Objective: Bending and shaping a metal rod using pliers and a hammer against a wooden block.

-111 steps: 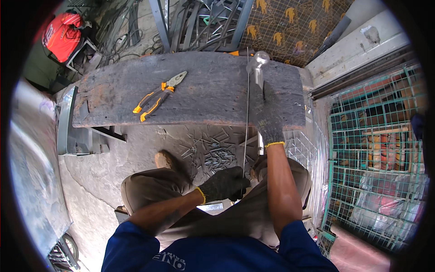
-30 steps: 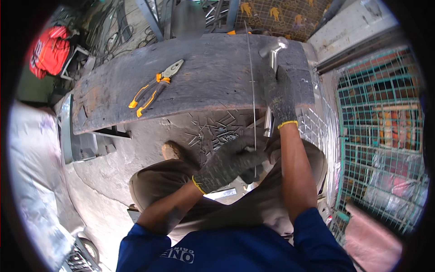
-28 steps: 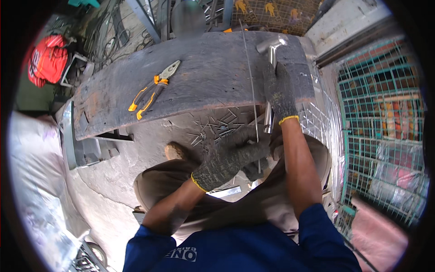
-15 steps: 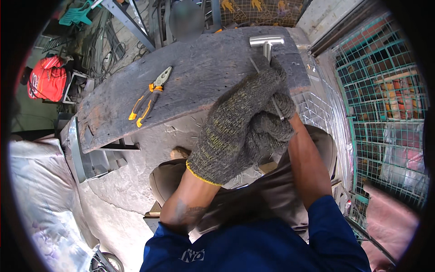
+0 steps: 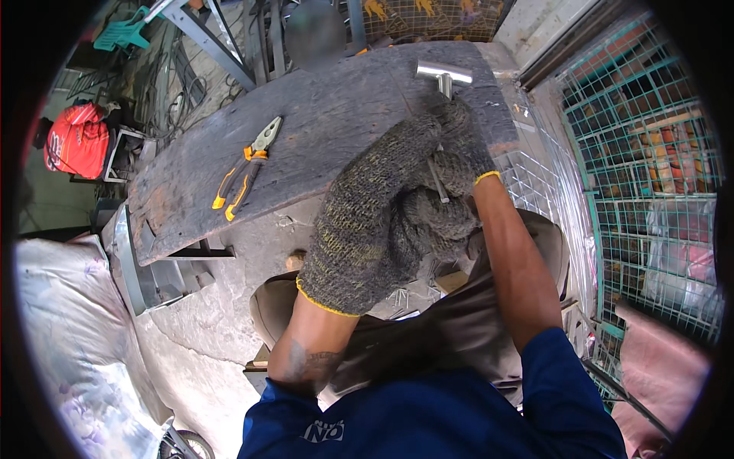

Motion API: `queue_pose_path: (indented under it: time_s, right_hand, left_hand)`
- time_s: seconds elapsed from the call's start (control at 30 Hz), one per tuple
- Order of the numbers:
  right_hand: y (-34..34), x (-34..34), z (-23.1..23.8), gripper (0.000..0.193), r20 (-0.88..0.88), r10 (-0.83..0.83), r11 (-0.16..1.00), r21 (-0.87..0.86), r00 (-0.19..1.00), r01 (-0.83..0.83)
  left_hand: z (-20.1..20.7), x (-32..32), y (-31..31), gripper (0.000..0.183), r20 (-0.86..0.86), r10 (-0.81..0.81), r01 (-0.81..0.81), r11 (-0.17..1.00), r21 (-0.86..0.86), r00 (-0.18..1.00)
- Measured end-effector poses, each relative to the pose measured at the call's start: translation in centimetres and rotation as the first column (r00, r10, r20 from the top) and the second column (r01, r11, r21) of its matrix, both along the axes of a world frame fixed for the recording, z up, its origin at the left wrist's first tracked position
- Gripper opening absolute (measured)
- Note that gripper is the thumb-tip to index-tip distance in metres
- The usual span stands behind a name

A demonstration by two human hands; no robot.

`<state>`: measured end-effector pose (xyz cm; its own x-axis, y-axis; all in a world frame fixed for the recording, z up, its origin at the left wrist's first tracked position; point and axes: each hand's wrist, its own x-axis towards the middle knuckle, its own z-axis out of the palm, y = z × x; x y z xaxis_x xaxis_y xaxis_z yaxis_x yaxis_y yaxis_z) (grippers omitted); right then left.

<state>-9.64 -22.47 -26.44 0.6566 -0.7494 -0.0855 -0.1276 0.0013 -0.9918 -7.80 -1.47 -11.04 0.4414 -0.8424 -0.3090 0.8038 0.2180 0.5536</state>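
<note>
Both my hands wear dark grey knitted gloves with yellow cuffs and are pressed together over the near right edge of a worn board tabletop (image 5: 321,115). My left hand (image 5: 367,199) is closed around a thin metal rod (image 5: 438,176), whose lower end pokes out between the gloves. Just beyond it, my right hand (image 5: 459,153) is closed on the stem of a shiny T-shaped metal piece (image 5: 445,74); its crossbar sticks out past the glove. Most fingers overlap, so the exact grip is partly hidden. Pliers with orange-and-black handles (image 5: 260,147) lie on the board to the left.
A green wire-mesh panel (image 5: 604,191) rises on the right. Shiny metal wirework (image 5: 535,183) stands between it and the board. Metal bars (image 5: 214,46) clutter the far left. A person in red (image 5: 76,141) is at the left, and cloth (image 5: 76,321) covers something nearby.
My hands have shifted slightly left and toward me, with the rod and T-shaped piece. The crossbar has tilted a little, and my right glove's yellow cuff now shows.
</note>
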Motion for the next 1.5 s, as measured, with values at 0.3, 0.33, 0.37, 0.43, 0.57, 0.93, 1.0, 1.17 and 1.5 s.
queue_pose_path:
  time_s: [0.3, 0.33, 0.37, 0.43, 0.57, 0.93, 1.0, 1.17, 1.5]
  right_hand:
    - [0.4, -0.2, 1.4, 0.015, -0.096, -0.023, 0.977, 0.207, 0.995, 0.043]
    - [0.8, -0.2, 2.1, 0.015, -0.091, -0.016, 0.977, 0.21, 0.996, 0.035]
    - [0.9, -0.6, 2.5, 0.017, -0.056, -0.011, 0.954, 0.297, 0.998, 0.027]
    - [0.8, -1.1, 3.4, 0.02, -0.023, -0.005, 0.922, 0.386, 1.0, 0.014]
    - [-0.5, -1.0, 3.3, 0.026, -0.028, 0.032, 0.833, 0.553, 0.999, -0.011]
    - [2.7, -2.2, 6.2, 0.023, 0.006, 0.022, 0.99, 0.139, 1.0, -0.023]
    - [2.6, -1.9, 5.7, 0.027, -0.004, 0.041, 0.784, -0.62, 0.999, -0.035]
    - [4.0, -1.6, 6.2, 0.034, 0.034, 0.042, 0.678, -0.735, 0.999, -0.003]
    - [4.3, -1.4, 4.2, 0.041, -0.271, -0.013, 0.812, -0.565, 0.962, -0.148]
  left_hand:
    - [-2.8, -0.3, 1.5, 0.043, -0.059, -0.105, 0.107, 0.994, 0.022, 0.993]
    - [-3.8, -0.3, 1.9, 0.041, -0.003, -0.181, 0.181, 0.982, 0.057, 0.983]
    - [-4.9, -0.6, 1.9, 0.041, -0.005, -0.184, 0.184, 0.982, 0.051, 0.983]
    - [-6.7, -1.4, 1.9, 0.038, 0.098, -0.333, 0.291, 0.908, 0.3, 0.938]
    - [-9.8, -1.5, 2.3, 0.036, 0.194, -0.408, 0.326, 0.879, 0.349, 0.892]
    - [-11.4, -1.5, 2.6, 0.035, 0.228, -0.469, 0.33, 0.824, 0.46, 0.853]
    - [-12.1, -1.5, 2.5, 0.033, 0.221, -0.484, 0.334, 0.807, 0.486, 0.847]
    - [-13.4, -1.7, 2.7, 0.032, 0.246, -0.49, 0.313, 0.795, 0.519, 0.836]
    - [-14.0, -1.7, 2.6, 0.041, 0.293, -0.553, 0.349, 0.773, 0.529, 0.78]
